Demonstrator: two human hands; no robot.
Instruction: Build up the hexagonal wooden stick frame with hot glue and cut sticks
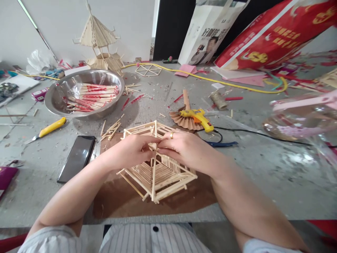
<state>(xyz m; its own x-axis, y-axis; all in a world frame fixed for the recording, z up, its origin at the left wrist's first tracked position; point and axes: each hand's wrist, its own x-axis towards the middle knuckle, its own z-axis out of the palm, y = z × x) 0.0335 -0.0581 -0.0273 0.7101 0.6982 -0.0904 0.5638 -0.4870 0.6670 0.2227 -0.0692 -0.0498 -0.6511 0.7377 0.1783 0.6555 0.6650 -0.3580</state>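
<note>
A hexagonal frame (pixel 168 189) of thin wooden sticks, like a small pavilion roof, rests on a brown sheet (pixel 116 203) in front of me. My left hand (pixel 134 151) reaches over it from the left, fingers closed on the sticks near its centre. From the other side my right hand (pixel 181 149), with a ring on one finger, pinches at the same centre point. The fingertips of both hands almost meet there and hide the joint. Below them, rows of parallel sticks show inside the frame.
A metal bowl (pixel 50 103) holds red-wrapped sticks. Around the work lie a phone (pixel 77 158), a yellow utility knife (pixel 52 127), loose sticks (pixel 112 129) and a yellow glue gun (pixel 197 117) with its black cord. Behind stand a stick pavilion (pixel 97 35) and a red bag (pixel 273 35).
</note>
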